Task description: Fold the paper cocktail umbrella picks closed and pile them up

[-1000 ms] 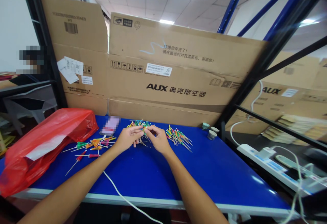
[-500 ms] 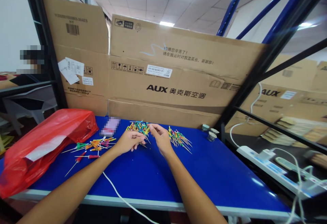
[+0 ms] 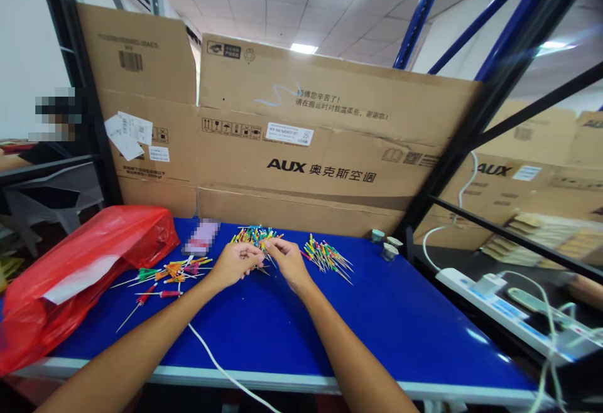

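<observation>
My left hand (image 3: 238, 262) and my right hand (image 3: 286, 261) meet near the middle of the blue table (image 3: 282, 325), fingers pinched together. Between the fingertips is a small paper cocktail umbrella, mostly covered by them. Just behind my hands lies a pile of folded cocktail umbrellas (image 3: 254, 235) in mixed colours, partly hidden by the fingers. To the right, a second group of folded umbrellas (image 3: 328, 256) lies with the sticks pointing toward the near right. Looser umbrellas (image 3: 174, 270) in orange, green and pink are left of my left hand, with two red ones (image 3: 164, 294) nearer.
A red plastic bag (image 3: 94, 275) covers the table's left side. Behind stands a cardboard sheet (image 3: 301, 168). Small cups (image 3: 390, 251) sit at the back right. A white cable (image 3: 211, 350) crosses the front edge; a power strip (image 3: 504, 312) is at right. Someone sits far left.
My right hand has moved slightly left and down, so the fingertips of both hands are closer together. The yellow umbrella tip seen between them earlier is more hidden. The camera view has shifted slightly.
</observation>
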The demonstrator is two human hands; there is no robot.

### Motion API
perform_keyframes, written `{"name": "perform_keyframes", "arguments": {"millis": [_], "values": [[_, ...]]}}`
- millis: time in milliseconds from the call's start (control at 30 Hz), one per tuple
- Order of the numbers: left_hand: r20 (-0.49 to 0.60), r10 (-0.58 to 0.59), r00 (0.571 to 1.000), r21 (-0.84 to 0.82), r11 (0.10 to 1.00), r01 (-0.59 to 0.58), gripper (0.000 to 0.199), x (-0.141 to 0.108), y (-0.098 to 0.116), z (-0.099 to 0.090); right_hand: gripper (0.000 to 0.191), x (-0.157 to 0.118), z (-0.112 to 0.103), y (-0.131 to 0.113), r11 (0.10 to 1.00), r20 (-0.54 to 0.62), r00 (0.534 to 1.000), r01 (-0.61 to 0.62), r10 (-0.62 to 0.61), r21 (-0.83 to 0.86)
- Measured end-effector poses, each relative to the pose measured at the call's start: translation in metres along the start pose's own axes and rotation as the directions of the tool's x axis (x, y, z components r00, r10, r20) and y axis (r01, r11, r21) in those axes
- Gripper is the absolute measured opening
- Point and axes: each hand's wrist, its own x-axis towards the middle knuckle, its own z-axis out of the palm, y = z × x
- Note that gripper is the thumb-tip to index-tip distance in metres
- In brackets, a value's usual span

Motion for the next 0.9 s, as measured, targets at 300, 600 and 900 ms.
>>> {"name": "perform_keyframes", "arguments": {"millis": [300,600,900], "values": [[0.005,0.058,0.998,0.024,0.998,-0.058,0.023,-0.0012,-0.0006,0.0013,0.033,0.003,0.0014,0.0022,1.0,-0.106,0.994,-0.004,0.006,0.018],[-0.037,0.092,0.995,0.013,0.996,-0.091,0.023,0.0,-0.0035,0.0003,0.033,-0.0003,0.0027,0.0053,0.998,0.066,0.996,-0.06,0.058,0.025],[-0.049,0.112,0.993,0.024,0.994,-0.111,0.022,0.0009,-0.0063,0.0006,0.033,0.0001,0.0017,0.0033,0.999,-0.037,0.999,-0.033,0.033,0.018]]}}
